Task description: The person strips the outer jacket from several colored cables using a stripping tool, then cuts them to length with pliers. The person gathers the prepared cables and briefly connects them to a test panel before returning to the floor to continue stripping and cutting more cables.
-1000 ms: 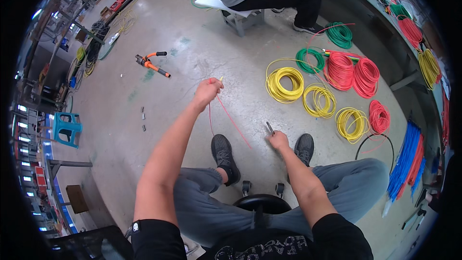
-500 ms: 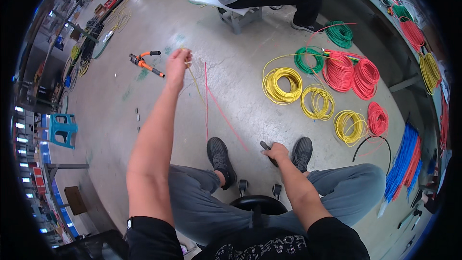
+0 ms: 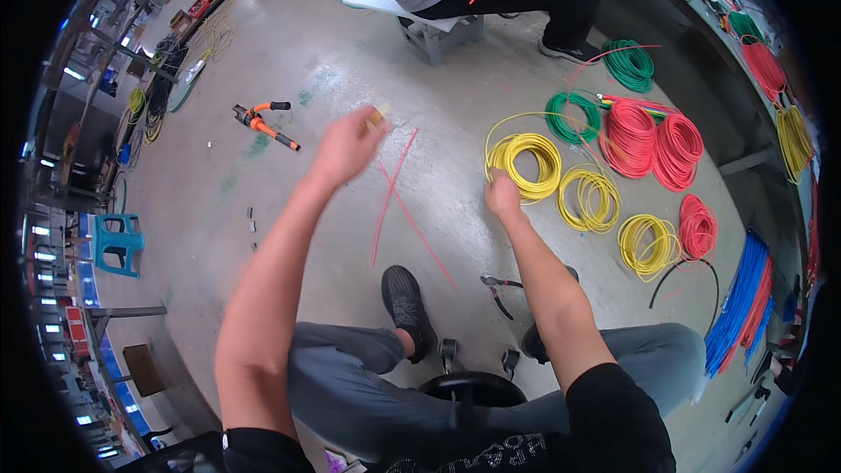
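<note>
Red wire (image 3: 392,188) hangs from our left hand (image 3: 346,147), pinched and raised at frame centre so the lengths fall clear. Our right hand (image 3: 502,195) reaches the yellow coil (image 3: 524,164), fingers curled; grip unclear. Pliers (image 3: 499,285) lie on the floor (image 3: 289,61).

A dull, scuffed concrete floor (image 3: 289,61) carries glossy plastic-sheathed yellow wire coils (image 3: 524,160) at centre right, thin smooth red wire lengths (image 3: 394,193) mid-frame, and metal cutters (image 3: 498,285) with dark matt grips lower centre.
</note>
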{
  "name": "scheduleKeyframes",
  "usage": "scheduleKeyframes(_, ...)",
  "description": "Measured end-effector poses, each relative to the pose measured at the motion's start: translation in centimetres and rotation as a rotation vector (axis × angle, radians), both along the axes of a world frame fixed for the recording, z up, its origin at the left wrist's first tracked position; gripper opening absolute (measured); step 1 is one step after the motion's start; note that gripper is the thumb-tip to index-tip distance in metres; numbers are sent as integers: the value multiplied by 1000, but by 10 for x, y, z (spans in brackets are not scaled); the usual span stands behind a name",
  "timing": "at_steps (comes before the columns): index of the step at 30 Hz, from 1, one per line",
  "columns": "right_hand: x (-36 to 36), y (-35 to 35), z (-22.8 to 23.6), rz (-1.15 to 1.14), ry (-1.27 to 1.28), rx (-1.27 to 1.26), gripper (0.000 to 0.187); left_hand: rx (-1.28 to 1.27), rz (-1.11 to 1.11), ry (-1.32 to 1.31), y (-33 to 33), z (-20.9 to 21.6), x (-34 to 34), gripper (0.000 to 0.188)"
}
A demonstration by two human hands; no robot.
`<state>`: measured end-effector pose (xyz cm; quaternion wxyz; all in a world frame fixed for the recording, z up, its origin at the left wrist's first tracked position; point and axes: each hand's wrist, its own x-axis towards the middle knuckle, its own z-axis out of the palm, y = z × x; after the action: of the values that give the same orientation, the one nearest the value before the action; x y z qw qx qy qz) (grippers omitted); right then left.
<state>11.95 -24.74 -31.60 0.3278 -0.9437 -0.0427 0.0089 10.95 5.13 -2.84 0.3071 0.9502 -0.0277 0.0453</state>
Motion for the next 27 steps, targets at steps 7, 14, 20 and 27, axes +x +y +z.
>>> scheduleKeyframes(7,51,27,-46,-122,217,-108,31,258,-192,186,-26,-43,-40,24)
scheduleKeyframes(14,38,23,-48,-55,319,-198,31,392,-307,179,-48,-72,-44,18)
scheduleKeyframes(20,36,19,-31,13,369,-218,15,415,-371,176,-71,-74,-46,15)
scheduleKeyframes(27,-21,-30,16,276,169,70,14,465,-544,94,-106,-110,-44,12)
